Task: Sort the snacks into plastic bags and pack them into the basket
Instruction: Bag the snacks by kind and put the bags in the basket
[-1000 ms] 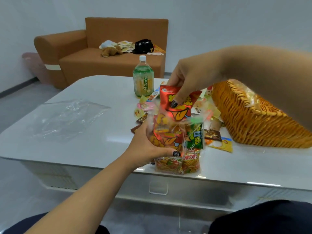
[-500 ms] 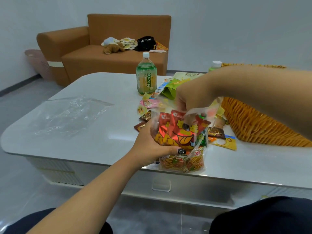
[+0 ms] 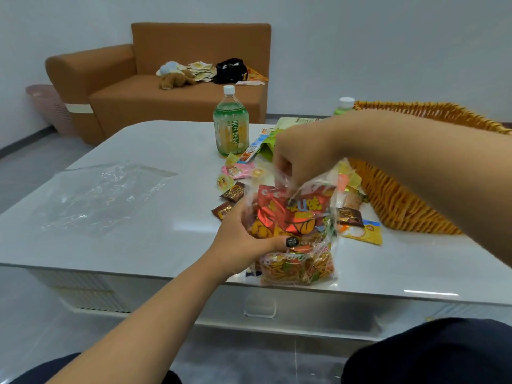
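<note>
Left hand (image 3: 243,242) comes in from the near left, forearm angled up — fingers and thumb curled round the clear plastic bag of snack packets (image 3: 297,234), which stands at the near edge of the glossy white table (image 3: 138,217). Right hand (image 3: 302,159) reaches down from the right, wrist bent, fingertips inside the bag mouth on the red foil snack packet (image 3: 279,212) — exact grip unclear. Woven yellow wicker basket (image 3: 401,200) sits to the right.
</note>
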Demonstrator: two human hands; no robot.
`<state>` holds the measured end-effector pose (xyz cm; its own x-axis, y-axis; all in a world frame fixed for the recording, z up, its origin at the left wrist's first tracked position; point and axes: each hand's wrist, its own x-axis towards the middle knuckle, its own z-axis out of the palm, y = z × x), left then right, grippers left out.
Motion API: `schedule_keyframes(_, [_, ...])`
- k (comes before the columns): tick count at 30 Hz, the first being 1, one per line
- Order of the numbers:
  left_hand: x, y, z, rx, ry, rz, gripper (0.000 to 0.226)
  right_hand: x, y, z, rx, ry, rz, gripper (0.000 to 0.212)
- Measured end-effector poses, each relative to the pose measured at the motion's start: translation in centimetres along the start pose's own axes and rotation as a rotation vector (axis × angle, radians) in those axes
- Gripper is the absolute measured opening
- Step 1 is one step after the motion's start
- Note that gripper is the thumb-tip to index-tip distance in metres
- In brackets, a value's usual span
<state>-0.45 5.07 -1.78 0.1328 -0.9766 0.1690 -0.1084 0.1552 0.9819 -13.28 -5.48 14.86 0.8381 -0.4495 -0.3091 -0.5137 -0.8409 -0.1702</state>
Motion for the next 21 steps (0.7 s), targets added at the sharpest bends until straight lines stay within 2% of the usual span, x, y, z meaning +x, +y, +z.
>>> schedule_keyframes(1, [0.1,0.0,-0.1,-0.004,0.003,-0.001,0.082,-0.6,0.1,-0.2,0.127,0.113,0.007,0.007])
schedule_keyframes(2, [0.2,-0.1,-0.3,-0.005,0.003,-0.003,0.081,-1.3,0.3,-0.3,0.314,0.296,-0.014,0.007])
schedule_keyframes(4, [0.5,0.0,-0.8,-0.016,-0.016,-0.012,0.079,-3.1,2.6,0.9,0.711,0.69,-0.042,0.018])
schedule_keyframes(5, [0.6,0.1,-1.1,-0.017,-0.041,-0.017,0.081,-4.1,3.7,2.2,0.942,0.79,-0.051,0.032])
schedule_keyframes(6, [0.7,0.4,-1.4,-0.023,-0.071,-0.024,0.085,-4.5,4.9,4.1,1.132,0.816,-0.056,0.052])
schedule_keyframes(8, [0.8,0.9,-2.0,-0.051,-0.114,-0.044,0.087,-4.7,6.1,9.1,1.364,0.699,-0.058,0.091])
schedule_keyframes(9, [0.9,1.1,-2.3,-0.057,-0.123,-0.049,0.083,-4.7,5.9,11.1,1.414,0.594,-0.06,0.104])
schedule_keyframes(11, [1.1,1.4,-2.7,-0.059,-0.148,-0.046,0.077,-4.2,5.3,13.4,1.386,0.428,-0.05,0.113])
schedule_keyframes(12, [1.2,1.4,-2.8,-0.06,-0.158,-0.048,0.078,-3.9,4.7,13.8,1.353,0.408,-0.034,0.112])
schedule_keyframes(14, [1.3,1.3,-3.0,-0.049,-0.155,-0.052,0.083,-3.6,3.8,13.5,1.305,0.471,0.022,0.103])
schedule_keyframes(18, [1.5,1.1,-2.7,-0.007,-0.086,-0.075,0.085,-3.4,3.2,13.2,1.204,0.614,0.09,0.07])
schedule_keyframes(21, [1.5,1.4,-2.3,0.112,0.028,-0.076,0.092,-3.0,2.7,13.9,1.172,0.764,0.118,0.04])
